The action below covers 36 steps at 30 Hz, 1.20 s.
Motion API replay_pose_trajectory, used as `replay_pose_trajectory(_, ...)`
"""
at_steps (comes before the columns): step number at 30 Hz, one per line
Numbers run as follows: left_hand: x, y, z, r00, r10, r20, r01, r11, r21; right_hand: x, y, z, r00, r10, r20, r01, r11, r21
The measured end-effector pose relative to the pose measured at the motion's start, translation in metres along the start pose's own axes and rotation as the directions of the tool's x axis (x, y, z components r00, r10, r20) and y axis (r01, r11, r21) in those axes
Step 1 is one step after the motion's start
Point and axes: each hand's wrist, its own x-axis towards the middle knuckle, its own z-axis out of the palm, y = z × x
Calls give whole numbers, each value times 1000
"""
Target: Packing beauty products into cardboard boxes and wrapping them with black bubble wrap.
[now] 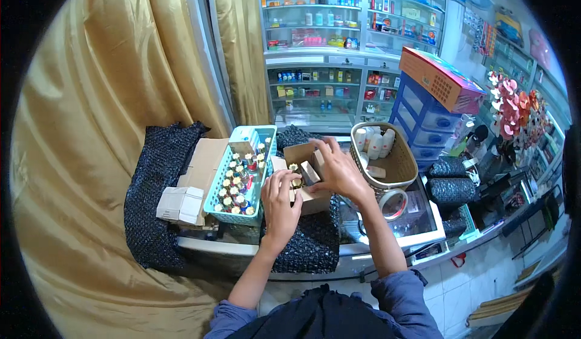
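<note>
Before me an open cardboard box (317,203) holds small bottles with gold caps (294,167) and a small carton (310,173). My left hand (282,203) is at the box's left side, its fingers curved over the rim; whether they grip anything is hidden. My right hand (341,171) lies over the box's right side with thumb and fingers spread, slightly blurred, and nothing shows held in it. To the left, a mint-green plastic basket (210,206) contains many small bottles with gold flower-shaped caps (236,180) and a white-and-blue box (244,140).
Right of the box stand a beige basket (404,171) with white bottles (375,146) and a tape roll (394,204). Black bubble wrap (152,203) and a folded white carton (180,204) lie left. A blue drawer unit (420,121) stands at the right, shelves (313,57) behind.
</note>
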Motion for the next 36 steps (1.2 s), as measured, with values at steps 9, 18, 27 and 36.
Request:
replay_pose_trajectory(9,-8,9,4,981,-151,-122,143,987,-73,13,13,2,945,-46,323,73,995,-72)
replay_pose_trajectory(18,3,9,18,964,-200,176,244,929,-278,-5,24,24,994,-107,-5,107,979,176)
replay_pose_trajectory(27,2,13,25,965,-65,255,42,995,94,-7,-1,31,852,205,-481,54,881,470)
replay_pose_trajectory(36,12,25,1,959,5,283,8,999,-45,-11,-5,39,953,248,-174,-52,700,712)
